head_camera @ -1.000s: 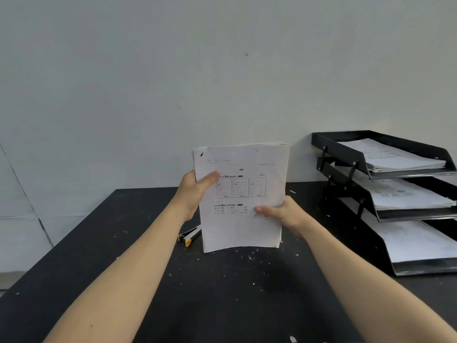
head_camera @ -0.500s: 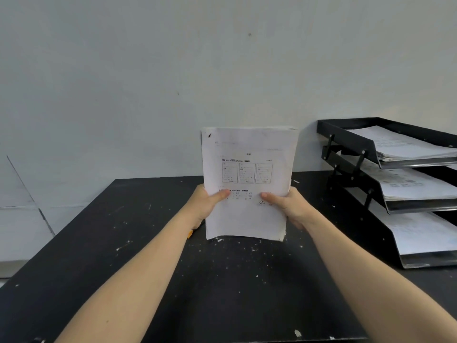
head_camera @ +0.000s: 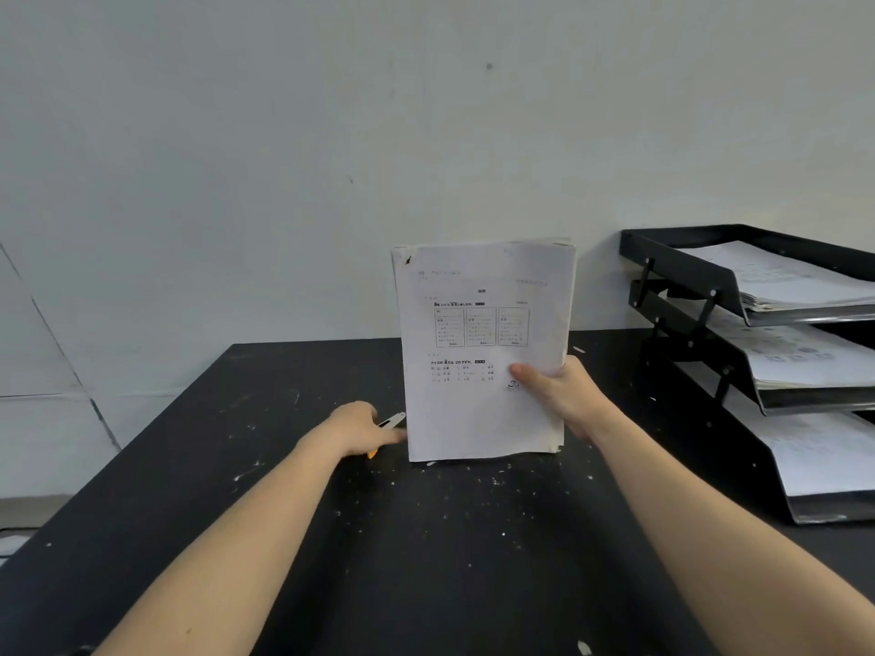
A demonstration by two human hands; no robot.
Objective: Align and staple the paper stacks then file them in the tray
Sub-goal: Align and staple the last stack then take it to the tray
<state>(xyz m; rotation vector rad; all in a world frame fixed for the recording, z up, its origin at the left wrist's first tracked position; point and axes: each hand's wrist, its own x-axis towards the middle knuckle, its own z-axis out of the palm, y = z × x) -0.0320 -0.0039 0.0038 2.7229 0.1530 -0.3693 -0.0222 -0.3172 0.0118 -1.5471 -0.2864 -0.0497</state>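
My right hand (head_camera: 561, 395) held the paper stack (head_camera: 483, 352) upright by its right edge, thumb across the printed front, its bottom edge standing on the black table (head_camera: 426, 561). My left hand (head_camera: 360, 430) lay over the stapler (head_camera: 390, 422) just beside the stack; whether its fingers gripped it, I could not tell. To staple well, I judged I should keep the edges flush and pinch firmly while bringing the stapler to a top corner. The stack's long axis ran vertical, heading uppermost, facing me.
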